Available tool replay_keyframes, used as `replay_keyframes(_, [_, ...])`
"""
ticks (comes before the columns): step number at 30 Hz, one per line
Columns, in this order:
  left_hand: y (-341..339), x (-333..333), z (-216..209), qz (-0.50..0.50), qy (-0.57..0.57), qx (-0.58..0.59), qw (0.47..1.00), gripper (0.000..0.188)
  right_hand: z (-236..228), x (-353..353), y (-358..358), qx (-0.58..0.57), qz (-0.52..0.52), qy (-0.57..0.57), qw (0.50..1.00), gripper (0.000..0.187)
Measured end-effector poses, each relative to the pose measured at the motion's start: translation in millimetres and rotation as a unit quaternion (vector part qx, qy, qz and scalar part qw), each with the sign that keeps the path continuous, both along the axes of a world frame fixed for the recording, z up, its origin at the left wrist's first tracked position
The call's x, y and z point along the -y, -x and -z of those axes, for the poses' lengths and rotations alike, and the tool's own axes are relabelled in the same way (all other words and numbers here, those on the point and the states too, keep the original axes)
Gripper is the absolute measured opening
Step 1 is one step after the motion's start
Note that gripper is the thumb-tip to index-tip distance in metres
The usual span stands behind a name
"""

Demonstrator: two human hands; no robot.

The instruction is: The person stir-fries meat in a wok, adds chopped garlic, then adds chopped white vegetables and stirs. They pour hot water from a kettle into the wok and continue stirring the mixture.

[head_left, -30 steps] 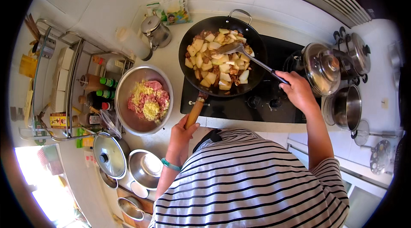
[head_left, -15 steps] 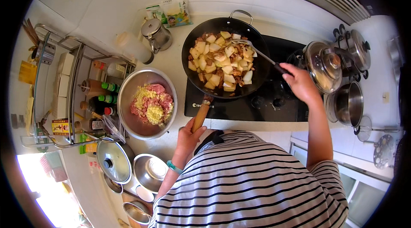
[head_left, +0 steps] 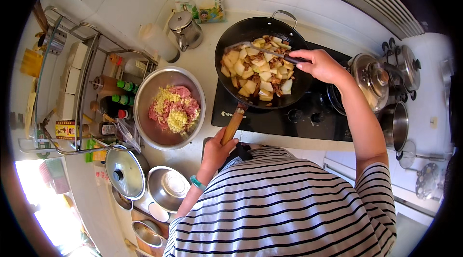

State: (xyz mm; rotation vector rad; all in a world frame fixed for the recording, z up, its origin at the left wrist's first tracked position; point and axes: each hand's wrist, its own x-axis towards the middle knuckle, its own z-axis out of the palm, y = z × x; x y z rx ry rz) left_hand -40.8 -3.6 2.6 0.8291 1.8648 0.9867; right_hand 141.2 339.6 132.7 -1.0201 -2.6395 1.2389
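A black wok (head_left: pixel 301 81) sits on the dark glass cooktop (head_left: pixel 270 122). Inside it lie pale chunks (head_left: pixel 251 87), perhaps potato, mixed with browned bits of meat. My left hand (head_left: pixel 215 155) is closed round the wok's wooden handle (head_left: pixel 233 127). With my right hand (head_left: pixel 322 65) I grip the black handle of a metal spatula (head_left: pixel 275 54), which reaches over the wok. Its blade is at the far left of the food and partly blurred.
Left of the wok stands a steel bowl (head_left: pixel 140 112) of raw minced meat topped with chopped yellow bits. A metal jug (head_left: pixel 187 33) stands behind it. Lidded pots (head_left: pixel 369 76) crowd the right. A wire rack (head_left: pixel 82 112) with bottles lines the left wall.
My right hand has moved left and slightly up, carrying the spatula blade from the wok's right side to its far left. My left hand keeps hold of the handle. The view has shifted slightly.
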Motion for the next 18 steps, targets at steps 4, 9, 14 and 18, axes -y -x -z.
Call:
replay_keyframes(4, [0.4,-2.0,-5.5,0.002,0.017,0.017,1.000,0.053,-25.1,11.7,-22.9,0.072,-0.095,-0.104,0.987,0.038])
replay_keyframes(9, [0.7,-2.2,-3.4,0.007,0.000,-0.019,1.000,0.056,-69.2,36.9,-56.5,0.142,-0.053,-0.193,0.969,0.036])
replay_keyframes(14, [0.2,-1.9,1.0,-0.008,0.023,-0.006,1.000,0.056,-107.3,69.2,-92.9,0.129,0.053,-0.213,0.967,0.037])
replay_keyframes(18, [0.9,-1.0,-1.1,-0.020,0.023,0.030,0.999,0.055,-111.4,86.4,-116.6,0.150,0.109,-0.188,0.964,0.036])
